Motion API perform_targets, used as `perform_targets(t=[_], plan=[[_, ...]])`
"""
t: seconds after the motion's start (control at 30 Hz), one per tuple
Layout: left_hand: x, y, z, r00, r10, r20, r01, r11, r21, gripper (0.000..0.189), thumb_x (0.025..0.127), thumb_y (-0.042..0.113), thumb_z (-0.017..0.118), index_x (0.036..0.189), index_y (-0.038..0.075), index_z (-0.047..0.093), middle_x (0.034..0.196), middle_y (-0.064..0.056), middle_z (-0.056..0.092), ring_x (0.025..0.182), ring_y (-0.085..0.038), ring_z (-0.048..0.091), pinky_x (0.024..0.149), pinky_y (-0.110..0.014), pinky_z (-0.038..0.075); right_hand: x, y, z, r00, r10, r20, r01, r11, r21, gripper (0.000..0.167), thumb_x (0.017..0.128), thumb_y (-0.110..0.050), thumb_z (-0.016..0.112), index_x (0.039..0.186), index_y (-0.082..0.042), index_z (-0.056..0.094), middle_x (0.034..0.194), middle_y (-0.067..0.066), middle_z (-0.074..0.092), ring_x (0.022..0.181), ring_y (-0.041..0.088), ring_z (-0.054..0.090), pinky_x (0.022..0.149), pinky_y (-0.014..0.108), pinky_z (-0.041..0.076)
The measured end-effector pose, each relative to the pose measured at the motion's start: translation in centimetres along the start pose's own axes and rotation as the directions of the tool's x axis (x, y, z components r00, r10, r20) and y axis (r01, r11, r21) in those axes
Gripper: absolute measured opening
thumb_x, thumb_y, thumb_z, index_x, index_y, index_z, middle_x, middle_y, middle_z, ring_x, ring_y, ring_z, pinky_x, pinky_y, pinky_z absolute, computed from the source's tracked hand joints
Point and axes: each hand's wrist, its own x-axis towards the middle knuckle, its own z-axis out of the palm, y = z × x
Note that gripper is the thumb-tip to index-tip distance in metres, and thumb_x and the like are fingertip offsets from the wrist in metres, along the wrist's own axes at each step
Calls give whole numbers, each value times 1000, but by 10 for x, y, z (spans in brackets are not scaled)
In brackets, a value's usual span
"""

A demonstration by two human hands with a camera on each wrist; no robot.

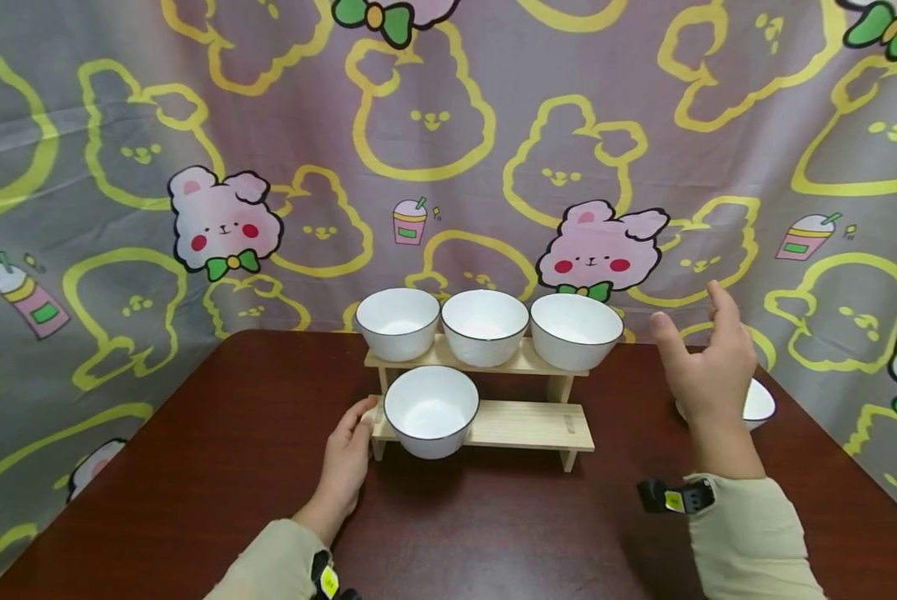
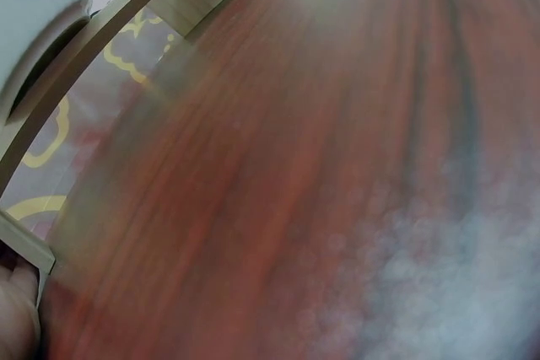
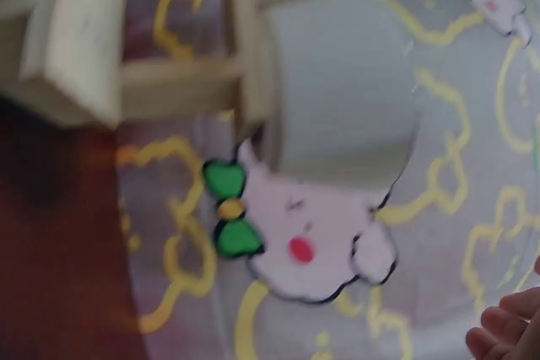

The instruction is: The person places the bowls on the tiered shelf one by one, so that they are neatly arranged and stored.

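A two-tier wooden rack (image 1: 527,423) stands on the table, with three white dark-rimmed bowls on its top tier: a left bowl (image 1: 398,323), a middle bowl (image 1: 484,327) and a right bowl (image 1: 576,331). On the lower tier's left part sits another white bowl (image 1: 431,412). My left hand (image 1: 346,458) grips the left end of the lower tier; in the left wrist view its fingers (image 2: 18,284) curl against the wood. Raised to the right of the rack, my right hand (image 1: 711,367) holds nothing, its thumb and fingers spread apart.
Partly hidden behind my right hand, one more white bowl (image 1: 759,406) rests on the dark brown table (image 1: 268,417) at the right. A patterned curtain (image 1: 433,100) hangs right behind the table's back edge.
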Motion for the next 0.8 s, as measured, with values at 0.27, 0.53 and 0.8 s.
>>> perform_targets(t=[0.27, 0.53, 0.8], plan=[[0, 0, 0, 1000, 2, -10, -1, 1000, 10, 37, 98, 11, 36, 132, 9, 49, 139, -10, 44, 121, -21, 44, 88, -19, 39, 2, 36, -3, 997, 70, -44, -71, 997, -7, 65, 79, -38, 58, 135, -8, 46, 136, 16, 47, 116, 36, 44, 91, 55, 35], [0, 0, 0, 1000, 14, -3, -14, 1000, -7, 37, 98, 10, 36, 133, 8, 48, 140, -11, 43, 122, -22, 42, 84, -12, 37, -1, 75, -5, 990, 129, -61, -129, 992, -3, 63, 79, -31, 62, 134, -6, 44, 149, 6, 31, 130, 31, 28, 103, 54, 24], [-1, 0, 0, 1000, 20, 1, -20, 1000, 4, 37, 98, 11, 36, 133, 8, 48, 140, -10, 43, 122, -21, 42, 85, -13, 37, -4, 107, -5, 993, 109, -48, -114, 989, -98, 62, 77, -32, 64, 129, -2, 45, 146, 14, 35, 133, 34, 24, 104, 54, 19]])
